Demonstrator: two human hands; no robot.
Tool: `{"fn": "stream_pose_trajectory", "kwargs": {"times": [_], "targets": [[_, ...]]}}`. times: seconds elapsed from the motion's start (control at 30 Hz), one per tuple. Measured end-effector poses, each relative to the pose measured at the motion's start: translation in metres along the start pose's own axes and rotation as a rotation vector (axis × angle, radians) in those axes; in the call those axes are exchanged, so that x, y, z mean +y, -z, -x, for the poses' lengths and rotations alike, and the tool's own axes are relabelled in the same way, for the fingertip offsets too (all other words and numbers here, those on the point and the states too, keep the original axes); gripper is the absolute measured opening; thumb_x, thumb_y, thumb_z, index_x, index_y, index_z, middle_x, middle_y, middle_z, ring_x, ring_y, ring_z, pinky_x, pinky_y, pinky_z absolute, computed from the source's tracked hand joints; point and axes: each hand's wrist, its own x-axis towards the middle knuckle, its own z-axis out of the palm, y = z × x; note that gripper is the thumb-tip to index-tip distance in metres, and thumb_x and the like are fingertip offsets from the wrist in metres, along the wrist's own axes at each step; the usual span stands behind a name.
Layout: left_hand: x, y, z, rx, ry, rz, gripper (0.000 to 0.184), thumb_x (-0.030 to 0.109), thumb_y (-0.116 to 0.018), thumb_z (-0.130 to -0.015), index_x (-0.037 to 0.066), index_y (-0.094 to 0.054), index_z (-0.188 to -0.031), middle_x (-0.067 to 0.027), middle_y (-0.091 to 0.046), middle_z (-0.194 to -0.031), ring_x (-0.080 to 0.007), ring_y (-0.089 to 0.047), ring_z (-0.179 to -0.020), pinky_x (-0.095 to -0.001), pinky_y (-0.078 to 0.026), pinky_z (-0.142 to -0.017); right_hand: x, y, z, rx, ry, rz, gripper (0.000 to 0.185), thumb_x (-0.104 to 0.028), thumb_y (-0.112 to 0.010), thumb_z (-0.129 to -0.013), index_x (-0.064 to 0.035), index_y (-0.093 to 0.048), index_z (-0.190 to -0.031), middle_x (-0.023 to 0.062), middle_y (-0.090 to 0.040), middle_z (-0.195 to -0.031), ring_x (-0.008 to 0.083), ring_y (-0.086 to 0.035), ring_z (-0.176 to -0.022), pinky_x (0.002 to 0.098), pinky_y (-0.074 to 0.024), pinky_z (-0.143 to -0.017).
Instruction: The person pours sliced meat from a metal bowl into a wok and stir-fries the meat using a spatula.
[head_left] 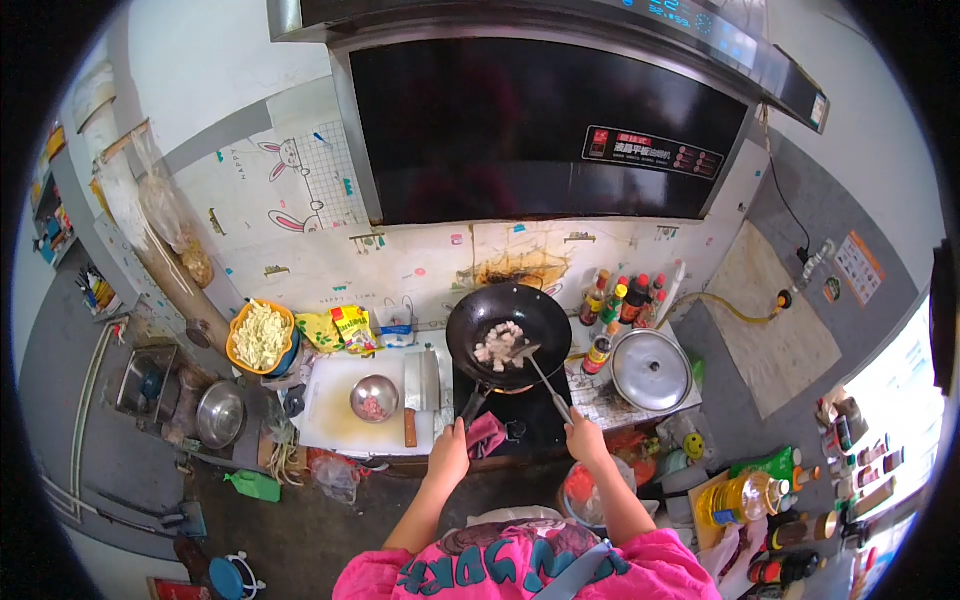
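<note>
A black wok sits on the stove, with pale chunks of meat gathered in its middle. My left hand is closed around the end of the wok's handle. In my right hand is the handle of a metal spatula, whose blade rests among the meat. Beside my left hand, a dark pink cloth hangs at the stove's front. To the left, a cleaver and a steel bowl with a little pinkish food lie on a white cutting board.
Several sauce bottles and a large lidded pot stand right of the wok. An orange basket of chopped pale vegetable and seasoning packets are at the left. A range hood overhangs the stove.
</note>
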Motion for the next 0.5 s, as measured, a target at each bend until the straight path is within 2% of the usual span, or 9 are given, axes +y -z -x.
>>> {"fn": "stream_pose_trajectory", "kwargs": {"times": [0.1, 0.2, 0.4, 0.5], "targets": [[-0.003, 0.001, -0.001, -0.066, 0.014, 0.012, 0.047, 0.004, -0.05, -0.08, -0.007, -0.037, -0.124, -0.0255, -0.051, -0.103, -0.0398, -0.055, -0.086, -0.044, -0.046, -0.074, -0.007, 0.008, 0.002, 0.043, 0.018, -0.057, 0.039, -0.015, -0.052, -0.083, 0.0001, -0.049, -0.119, 0.028, -0.059, -0.092, 0.0433, -0.057, -0.088, 0.047, -0.0456, -0.077], [-0.002, 0.003, -0.001, -0.069, 0.0, 0.006, 0.047, 0.004, -0.05, -0.08, -0.008, -0.037, -0.124, -0.0258, -0.051, -0.103, -0.0397, -0.055, -0.085, -0.0439, -0.046, -0.074, -0.011, 0.009, 0.001, 0.062, 0.027, -0.125, 0.039, -0.017, -0.052, -0.083, 0.0001, -0.049, -0.119, 0.0284, -0.059, -0.095, 0.0431, -0.056, -0.091, 0.0466, -0.0447, -0.079], [-0.001, 0.004, 0.0, -0.065, -0.006, 0.004, 0.048, 0.004, -0.05, -0.08, -0.007, -0.037, -0.125, -0.0262, -0.051, -0.102, -0.0399, -0.055, -0.085, -0.0441, -0.046, -0.073, -0.017, -0.011, -0.02, 0.062, -0.001, -0.076, 0.039, -0.02, -0.049, -0.085, -0.0005, -0.05, -0.118, 0.027, -0.06, -0.093, 0.0429, -0.056, -0.089, 0.0469, -0.0449, -0.079], [-0.001, 0.002, 0.0, -0.036, 0.002, 0.002, 0.051, -0.001, -0.05, -0.075, -0.005, -0.038, -0.125, -0.0232, -0.052, -0.099, -0.0376, -0.056, -0.085, -0.0434, -0.047, -0.073, -0.009, -0.014, -0.014, 0.045, -0.004, -0.072, 0.038, -0.017, -0.051, -0.084, -0.0001, -0.05, -0.118, 0.027, -0.06, -0.092, 0.043, -0.056, -0.089, 0.0464, -0.0453, -0.079]]}}
